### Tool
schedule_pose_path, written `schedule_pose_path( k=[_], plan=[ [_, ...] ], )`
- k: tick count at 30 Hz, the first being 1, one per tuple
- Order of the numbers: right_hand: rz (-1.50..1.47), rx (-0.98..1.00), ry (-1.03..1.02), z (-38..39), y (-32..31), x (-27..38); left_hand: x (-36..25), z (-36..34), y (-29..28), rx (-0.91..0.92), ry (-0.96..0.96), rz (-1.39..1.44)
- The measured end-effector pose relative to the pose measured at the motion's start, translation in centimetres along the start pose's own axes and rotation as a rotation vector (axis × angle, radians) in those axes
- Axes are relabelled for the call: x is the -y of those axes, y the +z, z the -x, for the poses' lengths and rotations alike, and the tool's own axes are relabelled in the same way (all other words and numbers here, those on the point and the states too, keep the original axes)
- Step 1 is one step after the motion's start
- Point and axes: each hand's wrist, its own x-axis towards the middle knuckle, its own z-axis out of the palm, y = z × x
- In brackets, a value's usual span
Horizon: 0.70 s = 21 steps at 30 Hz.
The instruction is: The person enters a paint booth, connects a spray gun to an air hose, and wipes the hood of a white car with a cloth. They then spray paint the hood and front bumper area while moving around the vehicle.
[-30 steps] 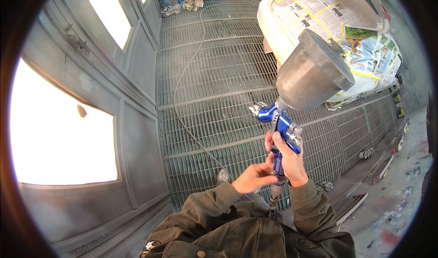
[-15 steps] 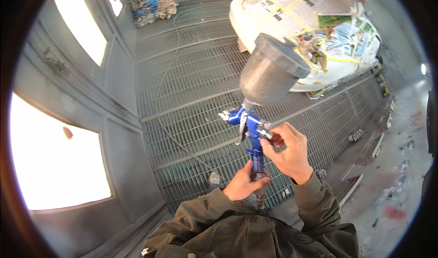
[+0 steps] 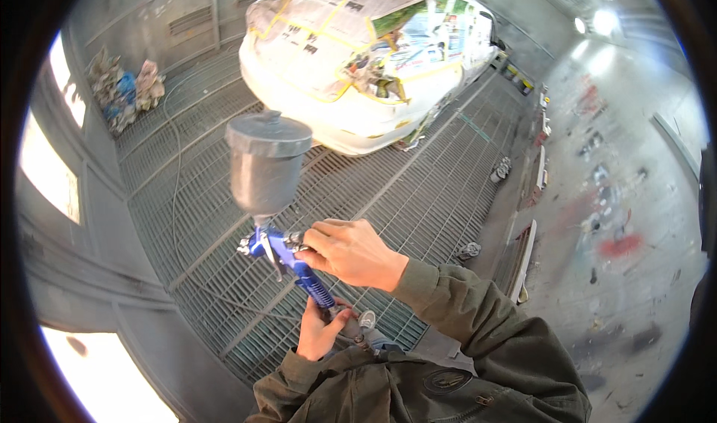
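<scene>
A blue spray gun (image 3: 312, 285) with a grey lidded paint cup (image 3: 265, 176) on top stands nearly upright before me, its nozzle pointing left. My left hand (image 3: 317, 333) is closed round the bottom of its handle, at the hose fitting (image 3: 349, 324). Behind the gun's body, the fingers of my right hand (image 3: 360, 252) pinch a silver adjusting knob (image 3: 293, 239). The fingertips are partly hidden by the knob and the gun.
Ahead stands a white car (image 3: 328, 128) masked with newspaper (image 3: 314, 53) and yellow tape. Slatted metal grating (image 3: 418, 221) covers the floor, with an air hose (image 3: 178, 154) across it. Crumpled paper and plastic (image 3: 123, 90) lie by the left wall. A paint-spotted wall (image 3: 627, 199) rises at right.
My view has swung right and up, so the car and gun appear further left. The paint cup, tilted before, is now nearly level. Both hands keep hold of the spray gun.
</scene>
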Motion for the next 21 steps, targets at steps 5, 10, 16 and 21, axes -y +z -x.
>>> schedule_pose_path(
  k=[5, 10, 16, 21],
  plan=[
    [0.066, -0.076, 0.025, 0.5, -0.6, 0.4, -0.7, 0.1, 0.7, 0.003, 0.038, -0.046],
    [0.023, -0.120, -0.028, 0.9, 0.6, -0.5, -1.3, 0.1, 0.4, 0.053, 0.053, -0.156],
    [-0.119, -0.098, -0.018, 1.1, 1.4, -1.6, -1.4, 0.5, 0.8, 0.049, 0.034, -0.195],
    [-0.262, -0.155, 0.072, 1.5, 2.6, -1.6, -1.7, 0.8, 0.9, 0.046, 0.025, -0.219]
  ],
)
